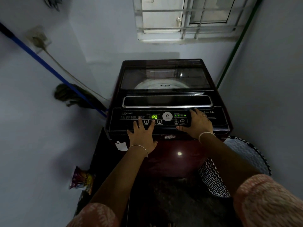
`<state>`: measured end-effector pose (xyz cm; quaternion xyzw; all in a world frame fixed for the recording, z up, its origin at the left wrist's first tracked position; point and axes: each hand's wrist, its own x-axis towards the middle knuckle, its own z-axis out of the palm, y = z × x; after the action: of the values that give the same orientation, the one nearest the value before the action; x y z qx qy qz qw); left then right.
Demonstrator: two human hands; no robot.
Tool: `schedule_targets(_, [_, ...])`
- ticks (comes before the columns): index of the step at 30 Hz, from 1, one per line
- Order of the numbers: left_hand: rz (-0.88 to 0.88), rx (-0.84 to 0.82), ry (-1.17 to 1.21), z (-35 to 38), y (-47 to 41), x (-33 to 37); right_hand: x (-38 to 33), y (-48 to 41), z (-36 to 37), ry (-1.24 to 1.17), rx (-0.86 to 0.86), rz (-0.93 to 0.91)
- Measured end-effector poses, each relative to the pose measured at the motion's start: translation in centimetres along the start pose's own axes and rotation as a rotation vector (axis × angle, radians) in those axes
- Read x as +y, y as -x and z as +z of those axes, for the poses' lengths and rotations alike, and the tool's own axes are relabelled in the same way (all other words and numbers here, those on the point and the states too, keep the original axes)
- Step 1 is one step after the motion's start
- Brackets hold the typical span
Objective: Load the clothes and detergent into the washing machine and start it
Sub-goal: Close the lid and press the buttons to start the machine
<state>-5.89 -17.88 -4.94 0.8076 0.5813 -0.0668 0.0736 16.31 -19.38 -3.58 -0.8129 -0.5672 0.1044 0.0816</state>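
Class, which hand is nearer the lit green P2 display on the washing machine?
Left. The left hand has a finger just below the display; the right hand rests further right on the panel.

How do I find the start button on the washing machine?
Find the dark maroon top-loading washing machine under the barred window, then the black control panel along its front edge. Below the glowing green P2 display, the start button is the square one marked 3, labelled Start/Pause, just right of the button covered by a finger of the left hand.
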Motion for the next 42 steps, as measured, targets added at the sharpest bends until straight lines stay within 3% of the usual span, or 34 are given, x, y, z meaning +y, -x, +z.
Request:
schedule_targets(20, [-0.039,0.04,0.085,0.7,0.4,0.4,2.3,1.2,1.7,0.051,0.023,0.036])
schedule_targets(42, [0.002,-0.074,0.038,-0.5,0.0,0.9,2.0,0.9,1.1,0.031,-0.041,0.07])
